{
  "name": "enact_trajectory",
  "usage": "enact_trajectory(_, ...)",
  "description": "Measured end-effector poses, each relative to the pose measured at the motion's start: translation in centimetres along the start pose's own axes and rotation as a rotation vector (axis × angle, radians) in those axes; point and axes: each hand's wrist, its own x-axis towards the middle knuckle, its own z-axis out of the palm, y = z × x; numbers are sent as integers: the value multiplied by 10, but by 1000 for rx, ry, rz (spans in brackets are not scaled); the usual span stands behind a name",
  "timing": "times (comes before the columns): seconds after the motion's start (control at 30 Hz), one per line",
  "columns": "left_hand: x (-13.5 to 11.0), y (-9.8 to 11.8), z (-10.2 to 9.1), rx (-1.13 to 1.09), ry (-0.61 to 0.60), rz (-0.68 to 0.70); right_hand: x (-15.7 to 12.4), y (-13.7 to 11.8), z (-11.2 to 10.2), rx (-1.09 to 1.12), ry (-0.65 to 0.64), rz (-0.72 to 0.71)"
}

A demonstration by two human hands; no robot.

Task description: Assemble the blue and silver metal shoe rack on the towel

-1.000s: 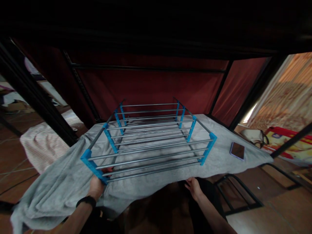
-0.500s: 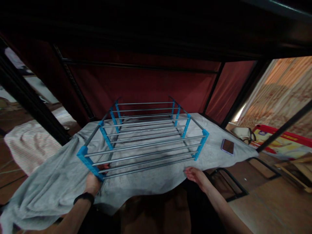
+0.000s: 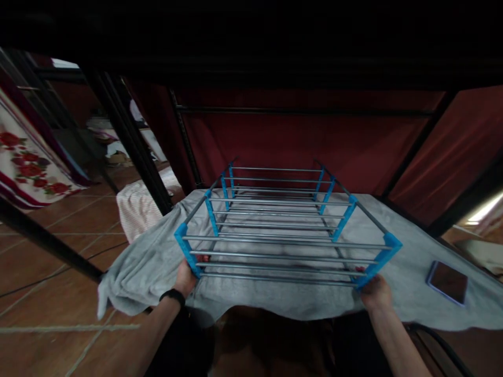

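A shoe rack (image 3: 283,242) of grey metal rods and bright blue plastic brackets lies on a grey blanket (image 3: 267,301), its several rows of rods running back from me. My left hand (image 3: 186,277), with a black band on the wrist, is closed around the near left blue bracket (image 3: 187,251), fingertips showing on its inner side. On the other side my right hand (image 3: 376,294) grips the lower end of the near right blue bracket (image 3: 380,261). Part of each hand's fingers is hidden behind the plastic.
A phone (image 3: 448,283) lies on the blanket to the right. Dark metal posts (image 3: 126,136) and a bar overhead frame the space, with a dark red curtain (image 3: 298,136) behind. Striped cloth (image 3: 137,212) hangs at left above the tiled floor (image 3: 51,262).
My right hand, free beside the rack before, has come to hold the near right bracket. The left hand keeps its hold. The view has swung left, so the rack appears further right.
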Motion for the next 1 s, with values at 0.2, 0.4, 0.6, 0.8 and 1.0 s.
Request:
enact_trajectory(0.2, 1, -3, 5, -29, -25, 22, 2, 11, 10, -37, 21, -39)
enact_trajectory(0.4, 2, -8, 6, -16, -12, 87, -4, 18, 1, -91, -100, -86)
enact_trajectory(0.6, 5, -9, 4, 31, -20, 92, -9, 17, 7, -54, -92, -63)
enact_trajectory(0.8, 6, -8, 3, 61, -16, 82, -7, 17, 10, -69, -42, -44)
enact_trajectory(1.0, 3, -8, 2, 45, 10, 83, -12, 12, 8, -101, -92, -48)
